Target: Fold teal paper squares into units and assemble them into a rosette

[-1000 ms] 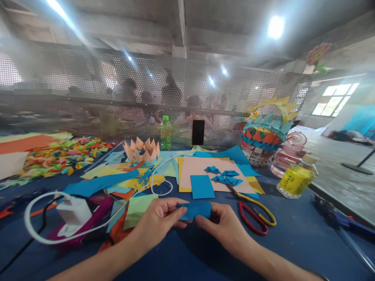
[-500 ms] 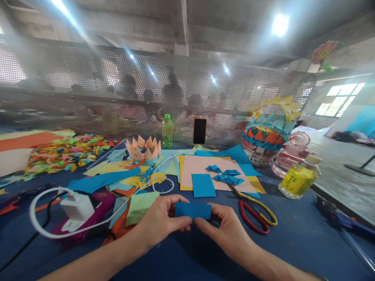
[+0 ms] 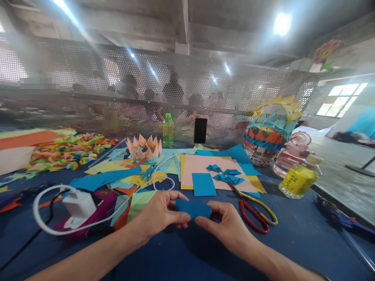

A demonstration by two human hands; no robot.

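Note:
A small piece of blue paper (image 3: 193, 209), which looks folded over, is held between both hands above the dark blue table. My left hand (image 3: 166, 212) pinches its left end, thumb in front and fingers behind. At the right end, my right hand (image 3: 219, 220) grips it the same way. Just beyond lies a flat blue paper square (image 3: 204, 184) on a pale pink sheet (image 3: 187, 166). Several folded blue paper pieces (image 3: 228, 179) rest on that sheet too. Scissors (image 3: 254, 212) with one red and one yellow handle lie right of my right hand.
Left stand a purple power strip (image 3: 101, 203) and white charger (image 3: 79, 203) with a looping cable. Behind are an orange paper ring (image 3: 145, 150), a green bottle (image 3: 168, 130) and a phone (image 3: 200, 130). A paper basket (image 3: 263, 140) and yellow-labelled bottle (image 3: 300, 179) stand right.
Both hands keep hold of the blue paper. Its top edge now dips slightly toward the middle, and the left thumb has shifted a little. The view has moved slightly.

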